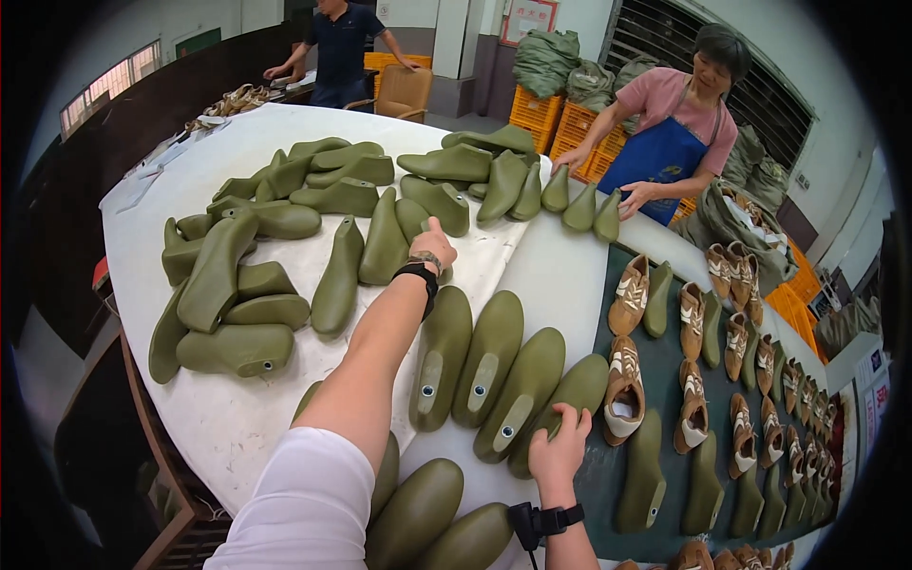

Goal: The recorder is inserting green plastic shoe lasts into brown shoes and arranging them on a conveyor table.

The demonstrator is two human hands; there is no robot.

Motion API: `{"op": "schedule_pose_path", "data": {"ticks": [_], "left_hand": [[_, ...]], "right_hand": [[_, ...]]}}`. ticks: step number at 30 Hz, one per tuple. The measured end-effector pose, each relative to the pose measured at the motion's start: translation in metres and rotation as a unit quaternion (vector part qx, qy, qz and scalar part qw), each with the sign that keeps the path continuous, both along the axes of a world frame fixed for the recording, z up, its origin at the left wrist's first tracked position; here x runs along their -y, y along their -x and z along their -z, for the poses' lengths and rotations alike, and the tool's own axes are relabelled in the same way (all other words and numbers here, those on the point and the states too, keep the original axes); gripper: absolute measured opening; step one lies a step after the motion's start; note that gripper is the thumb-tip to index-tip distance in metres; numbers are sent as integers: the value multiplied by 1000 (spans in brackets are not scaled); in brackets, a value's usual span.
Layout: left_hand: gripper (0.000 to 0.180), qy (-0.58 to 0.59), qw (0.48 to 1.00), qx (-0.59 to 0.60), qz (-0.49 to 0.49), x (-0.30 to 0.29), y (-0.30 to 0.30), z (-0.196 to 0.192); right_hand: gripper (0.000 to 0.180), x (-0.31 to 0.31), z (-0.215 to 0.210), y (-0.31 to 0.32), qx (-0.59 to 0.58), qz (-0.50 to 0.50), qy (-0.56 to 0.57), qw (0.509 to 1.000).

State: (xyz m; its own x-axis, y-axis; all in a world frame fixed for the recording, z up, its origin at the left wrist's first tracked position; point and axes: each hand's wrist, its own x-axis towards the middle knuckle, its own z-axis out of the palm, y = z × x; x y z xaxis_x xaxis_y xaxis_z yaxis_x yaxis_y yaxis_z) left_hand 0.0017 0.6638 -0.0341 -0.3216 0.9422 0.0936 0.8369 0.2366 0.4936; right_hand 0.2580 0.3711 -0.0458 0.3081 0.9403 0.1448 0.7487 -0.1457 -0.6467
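Note:
My left hand (434,249) reaches far across the white table, its fingers closed around an olive-green shoe last (410,217) that it partly hides. Beside it lie another upright-looking last (383,237) and a last with a hole in its top (338,275). Nearer to me, four-abreast is avoided by a slanting row of several lasts (494,356) lying sole down. At the right end of that row, my right hand (559,446) grips the heel end of a shoe last (577,388) between thumb and fingers.
A loose heap of lasts (228,275) covers the table's left. Brown-and-white sneakers (624,380) stand in rows with lasts on a dark green mat (594,494) at right. Across the table a co-worker in a blue apron (655,157) touches small lasts (579,209). Orange crates (534,114) stand behind.

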Motion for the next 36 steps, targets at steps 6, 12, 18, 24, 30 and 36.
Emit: {"op": "schedule_pose_path", "data": {"ticks": [6,12,18,24,30,36], "left_hand": [[62,-45,989,75,-120,-15,6,12],[41,9,945,316,-79,22,85,16],[22,-2,935,-227,271,152,86,-29],[25,55,954,-68,287,151,123,-22],[59,76,982,-122,122,48,111,33],[102,130,975,-174,-34,0,100,59]], "right_hand": [[40,0,1,3,-3,7,-2,1000],[40,-3,3,5,-4,7,-15,1000],[39,-4,3,-1,6,12,-2,1000],[39,-7,2,3,0,6,12,1000],[38,-5,6,4,-1,11,4,1000],[40,-1,3,4,-6,11,4,1000]]}}
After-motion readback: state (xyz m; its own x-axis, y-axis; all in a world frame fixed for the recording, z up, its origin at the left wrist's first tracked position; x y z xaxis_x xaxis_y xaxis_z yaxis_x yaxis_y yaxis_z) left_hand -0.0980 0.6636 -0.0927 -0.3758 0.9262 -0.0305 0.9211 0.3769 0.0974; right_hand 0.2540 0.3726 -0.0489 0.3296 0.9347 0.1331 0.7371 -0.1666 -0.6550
